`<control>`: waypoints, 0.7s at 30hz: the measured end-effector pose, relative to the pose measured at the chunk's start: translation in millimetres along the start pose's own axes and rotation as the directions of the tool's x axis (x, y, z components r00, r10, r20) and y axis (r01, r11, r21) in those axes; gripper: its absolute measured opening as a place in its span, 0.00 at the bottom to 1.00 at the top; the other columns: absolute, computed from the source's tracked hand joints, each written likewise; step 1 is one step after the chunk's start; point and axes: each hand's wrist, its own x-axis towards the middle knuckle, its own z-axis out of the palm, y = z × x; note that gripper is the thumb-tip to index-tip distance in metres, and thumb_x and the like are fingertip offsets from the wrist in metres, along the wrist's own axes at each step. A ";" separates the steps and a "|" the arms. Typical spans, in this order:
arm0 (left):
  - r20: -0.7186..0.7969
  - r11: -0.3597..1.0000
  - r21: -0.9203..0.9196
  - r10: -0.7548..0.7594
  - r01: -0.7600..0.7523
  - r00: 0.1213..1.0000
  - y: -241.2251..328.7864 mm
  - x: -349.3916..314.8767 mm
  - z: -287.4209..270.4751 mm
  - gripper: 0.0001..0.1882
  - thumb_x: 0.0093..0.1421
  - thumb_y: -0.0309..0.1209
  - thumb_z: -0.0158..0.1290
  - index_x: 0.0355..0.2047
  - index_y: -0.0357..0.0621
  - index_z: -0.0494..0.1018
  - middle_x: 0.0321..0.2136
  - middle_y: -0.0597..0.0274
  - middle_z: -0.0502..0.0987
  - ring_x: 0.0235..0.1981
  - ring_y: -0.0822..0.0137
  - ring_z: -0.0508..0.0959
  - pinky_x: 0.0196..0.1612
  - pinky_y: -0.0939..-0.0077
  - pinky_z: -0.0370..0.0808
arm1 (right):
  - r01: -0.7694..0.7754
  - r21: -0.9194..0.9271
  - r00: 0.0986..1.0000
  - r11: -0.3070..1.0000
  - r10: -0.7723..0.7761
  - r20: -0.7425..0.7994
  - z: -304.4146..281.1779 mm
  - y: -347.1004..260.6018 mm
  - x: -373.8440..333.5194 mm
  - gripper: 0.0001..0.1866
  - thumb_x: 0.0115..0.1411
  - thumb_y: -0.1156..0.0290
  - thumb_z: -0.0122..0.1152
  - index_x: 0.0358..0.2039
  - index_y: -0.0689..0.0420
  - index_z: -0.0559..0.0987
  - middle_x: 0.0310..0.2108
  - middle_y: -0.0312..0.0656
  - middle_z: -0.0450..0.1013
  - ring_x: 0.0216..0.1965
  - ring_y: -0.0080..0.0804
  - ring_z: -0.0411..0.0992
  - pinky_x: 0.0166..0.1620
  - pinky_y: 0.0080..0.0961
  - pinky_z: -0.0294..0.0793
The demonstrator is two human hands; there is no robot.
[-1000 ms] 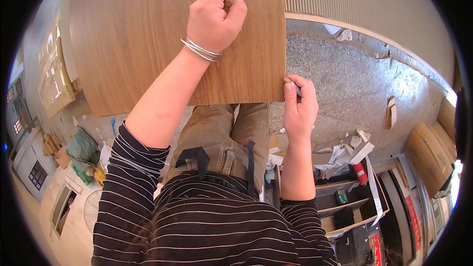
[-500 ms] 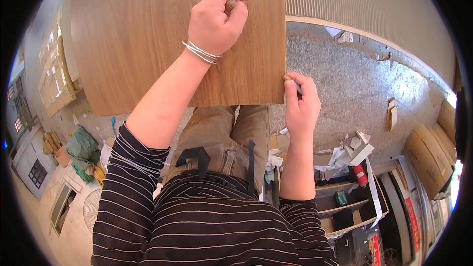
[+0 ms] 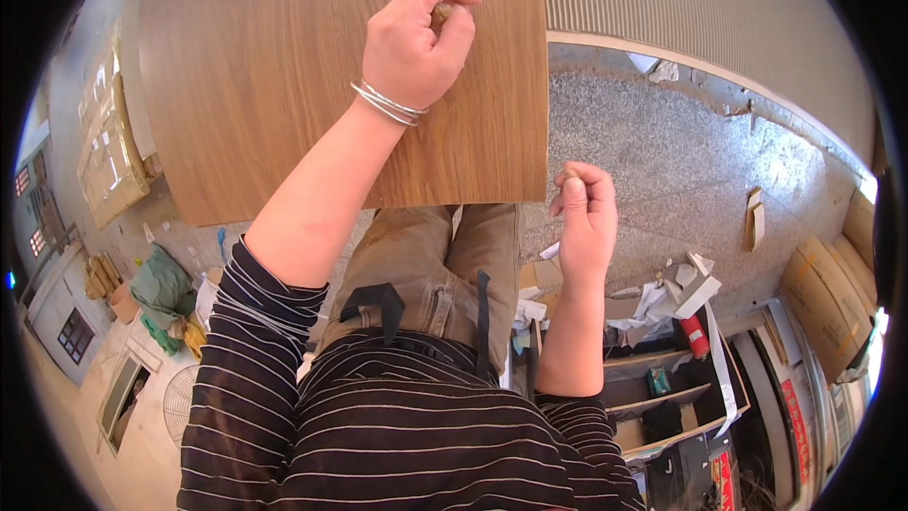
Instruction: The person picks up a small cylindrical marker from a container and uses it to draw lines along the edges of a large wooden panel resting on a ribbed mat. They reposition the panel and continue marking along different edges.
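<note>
A wood-grain board (image 3: 284, 85) lies in front of me, its near edge over my thighs. Above its right part is my left hand (image 3: 411, 47), curled closed, with silver bangles at the wrist. A small brownish thing (image 3: 442, 14) shows inside its curled fingers; I cannot make out what it is. Just off the board's right edge, my right hand (image 3: 588, 218) is closed in a pinch, thumb against the forefinger. A bit of something brownish (image 3: 568, 173) shows at its fingertips, too small to name. That hand does not touch the board.
A ribbed beige panel (image 3: 700, 19) stretches along the upper right. At lower right is a wooden compartment box (image 3: 662, 407) with a red can (image 3: 694, 336) and paper scraps. Cardboard boxes (image 3: 823, 303) stand at far right. A wrapped package (image 3: 112, 142) lies left of the board.
My right hand has moved from the board's right edge slightly toward me and away from it, its fingers curling more. My left hand has stayed nearly still.
</note>
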 end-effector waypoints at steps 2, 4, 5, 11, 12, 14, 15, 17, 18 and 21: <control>-0.005 1.000 -0.008 0.000 0.000 1.000 0.2 0.1 0.5 0.07 0.56 0.21 0.45 0.33 0.39 0.73 0.22 0.65 0.74 0.16 0.80 0.71 0.19 0.87 0.70 | -0.017 0.273 0.999 0.962 0.028 -0.038 6.6 1.6 3.1 0.06 0.60 0.69 0.54 0.35 0.58 0.72 0.25 0.30 0.65 0.26 0.14 0.60 0.30 0.15 0.63; -0.010 0.999 -0.028 -0.017 0.017 1.000 0.0 -0.8 1.1 0.07 0.56 0.21 0.45 0.33 0.39 0.73 0.22 0.65 0.74 0.16 0.80 0.71 0.19 0.86 0.70 | -0.027 0.146 0.997 0.989 0.015 0.081 6.3 2.4 7.2 0.06 0.60 0.70 0.54 0.34 0.58 0.70 0.24 0.29 0.63 0.25 0.14 0.58 0.30 0.14 0.61; -0.009 1.000 -0.028 -0.014 0.014 1.000 0.1 -0.7 1.1 0.07 0.56 0.21 0.45 0.33 0.39 0.73 0.22 0.65 0.74 0.16 0.80 0.71 0.19 0.86 0.70 | -0.026 0.080 0.990 0.996 0.014 0.138 6.5 0.3 9.8 0.06 0.60 0.70 0.54 0.34 0.58 0.69 0.23 0.28 0.62 0.24 0.13 0.57 0.30 0.13 0.60; -0.005 1.000 0.011 0.021 -0.021 1.000 0.8 1.9 1.7 0.07 0.56 0.21 0.45 0.33 0.38 0.73 0.21 0.65 0.74 0.16 0.80 0.71 0.19 0.86 0.70 | -0.031 -0.001 0.998 1.000 0.031 0.060 17.0 -8.1 39.3 0.07 0.59 0.69 0.55 0.30 0.59 0.70 0.23 0.30 0.64 0.26 0.15 0.59 0.30 0.16 0.61; -0.004 1.000 0.015 0.013 -0.013 1.000 -0.6 0.4 0.7 0.07 0.56 0.21 0.45 0.33 0.38 0.73 0.21 0.65 0.74 0.16 0.80 0.71 0.18 0.86 0.70 | -0.033 -0.045 0.998 0.998 0.035 0.047 17.8 -8.0 34.2 0.07 0.59 0.69 0.55 0.30 0.59 0.70 0.23 0.30 0.64 0.26 0.16 0.59 0.30 0.16 0.62; -0.005 1.000 0.017 0.014 -0.014 1.000 -2.2 -1.2 0.6 0.07 0.56 0.21 0.45 0.33 0.39 0.73 0.21 0.65 0.74 0.15 0.80 0.71 0.18 0.86 0.70 | -0.034 -0.105 0.998 0.994 0.038 0.039 14.4 -4.8 18.6 0.08 0.58 0.69 0.56 0.30 0.59 0.70 0.23 0.31 0.64 0.26 0.16 0.59 0.30 0.17 0.62; -0.008 1.000 0.016 0.022 -0.022 1.000 -2.5 -1.4 1.1 0.07 0.56 0.21 0.45 0.33 0.39 0.73 0.21 0.65 0.74 0.15 0.80 0.71 0.18 0.86 0.70 | -0.031 -0.081 0.999 0.996 0.034 0.038 14.0 -2.1 19.1 0.08 0.58 0.69 0.56 0.30 0.59 0.70 0.23 0.31 0.64 0.25 0.16 0.59 0.30 0.17 0.62; -0.011 1.000 0.010 0.025 -0.025 1.000 -1.9 -1.0 1.8 0.07 0.56 0.21 0.45 0.33 0.38 0.73 0.21 0.65 0.74 0.15 0.80 0.71 0.18 0.86 0.70 | -0.032 -0.035 0.999 0.999 0.033 0.030 13.6 -2.0 17.6 0.08 0.58 0.69 0.55 0.30 0.59 0.70 0.23 0.31 0.64 0.25 0.16 0.59 0.30 0.17 0.62; -0.011 1.000 0.005 0.020 -0.020 1.000 -0.8 0.6 2.0 0.07 0.56 0.21 0.45 0.32 0.38 0.73 0.21 0.65 0.74 0.15 0.80 0.71 0.18 0.86 0.70 | -0.017 -0.055 1.000 0.998 0.018 0.011 16.8 -3.0 24.3 0.08 0.59 0.69 0.55 0.30 0.59 0.69 0.23 0.30 0.64 0.25 0.16 0.58 0.30 0.16 0.62; -0.007 1.000 0.001 0.006 -0.006 1.000 0.3 0.7 2.7 0.07 0.56 0.21 0.45 0.33 0.38 0.73 0.21 0.65 0.74 0.15 0.81 0.71 0.18 0.86 0.70 | 0.017 0.066 1.000 0.998 -0.018 0.019 25.6 -12.4 41.1 0.08 0.59 0.69 0.55 0.30 0.59 0.69 0.22 0.30 0.63 0.25 0.15 0.58 0.29 0.16 0.61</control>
